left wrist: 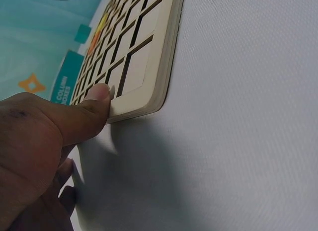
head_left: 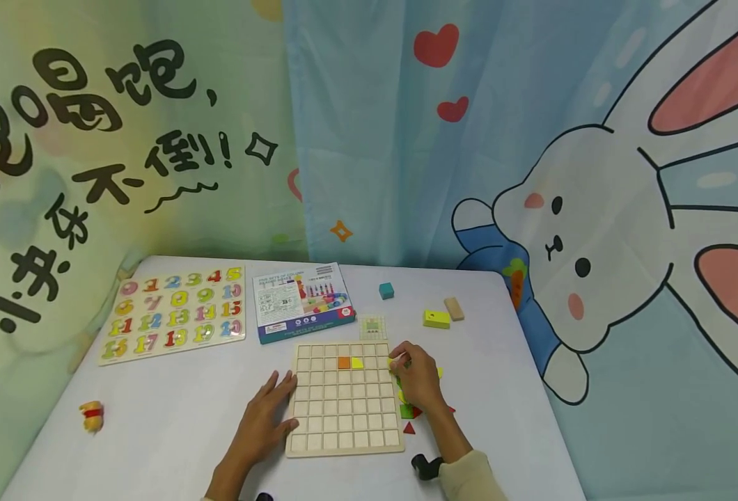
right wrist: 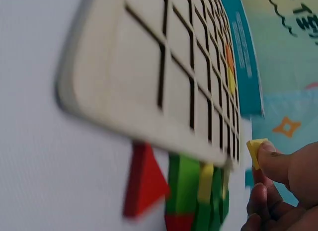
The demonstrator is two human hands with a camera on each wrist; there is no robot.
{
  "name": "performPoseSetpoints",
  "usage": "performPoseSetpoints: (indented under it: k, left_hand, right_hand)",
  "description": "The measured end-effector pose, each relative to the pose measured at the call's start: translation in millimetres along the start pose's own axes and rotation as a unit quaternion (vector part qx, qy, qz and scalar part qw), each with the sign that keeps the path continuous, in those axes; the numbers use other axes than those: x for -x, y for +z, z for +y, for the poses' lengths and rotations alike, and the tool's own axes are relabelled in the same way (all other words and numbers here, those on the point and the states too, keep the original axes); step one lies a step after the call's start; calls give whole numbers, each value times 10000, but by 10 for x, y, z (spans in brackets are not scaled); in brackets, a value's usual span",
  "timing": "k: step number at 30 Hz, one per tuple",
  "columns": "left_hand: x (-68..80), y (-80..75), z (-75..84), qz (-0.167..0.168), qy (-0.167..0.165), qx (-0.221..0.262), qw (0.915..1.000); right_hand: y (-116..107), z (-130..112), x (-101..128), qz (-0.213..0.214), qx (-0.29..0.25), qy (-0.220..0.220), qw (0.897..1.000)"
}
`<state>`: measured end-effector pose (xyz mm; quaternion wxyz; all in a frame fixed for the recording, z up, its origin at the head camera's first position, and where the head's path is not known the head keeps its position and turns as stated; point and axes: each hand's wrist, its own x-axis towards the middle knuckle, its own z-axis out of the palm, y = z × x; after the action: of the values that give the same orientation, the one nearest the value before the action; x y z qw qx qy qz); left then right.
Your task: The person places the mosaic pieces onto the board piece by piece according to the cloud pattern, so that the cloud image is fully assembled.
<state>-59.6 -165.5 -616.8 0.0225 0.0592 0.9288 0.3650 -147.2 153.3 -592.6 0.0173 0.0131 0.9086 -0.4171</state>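
Observation:
A wooden grid board (head_left: 347, 408) lies on the white table, an orange square (head_left: 344, 362) and a yellow square (head_left: 357, 362) side by side in its second row from the back. My left hand (head_left: 261, 422) rests at the board's left edge, the thumb touching the frame near the front corner. Between thumb and fingers, my right hand (head_left: 418, 379) pinches a small yellow block (right wrist: 255, 151), just off the board's right edge near the back. Red, green and yellow pieces lie along that edge, among them a red triangle (right wrist: 144, 180); my right hand partly hides them in the head view.
Behind the board are a boxed set (head_left: 306, 306), a small printed card (head_left: 372, 327), a teal cube (head_left: 386, 291), a yellow block (head_left: 436, 319) and a plain wooden block (head_left: 453, 308). A number puzzle (head_left: 175, 313) and small figure (head_left: 92, 416) lie left. A black object (head_left: 427, 467) sits near my right wrist.

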Motion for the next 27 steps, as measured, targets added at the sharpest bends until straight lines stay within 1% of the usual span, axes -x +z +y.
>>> performPoseSetpoints:
  k: [2,4,9,12,15,20,23,25,27]
  left_hand:
    - [2,-1,6,6,19,-12,10000]
    - [6,-2,13,21,36,-31,10000]
    - [17,-13,32,88,124,-23,9999]
    - [25,-18,37,73,105,10,9999]
    - [19,-26,42,24,52,29,10000]
    - [17,-35,44,47,52,4,10000]
    - [13,-31,41,65,44,16,10000]
    - [10,-24,39,41,11,24,10000]
    - [5,-13,30,14,-13,36,10000]
  right_hand:
    - [78,-42,28,-98,-42,-143,9998]
    - [154,-80,48,-113,76,-257,9996]
    - [322,-120,82,140,482,-404,9979]
    - [385,-143,93,280,586,-361,9972]
    - [412,-163,94,332,679,-308,9967]
    - [395,-177,98,243,769,-297,9963]
    - [332,-169,109,76,577,-257,9980]
    - [266,-134,117,33,448,-209,9988]
    - [180,-78,120,92,373,-155,9991]
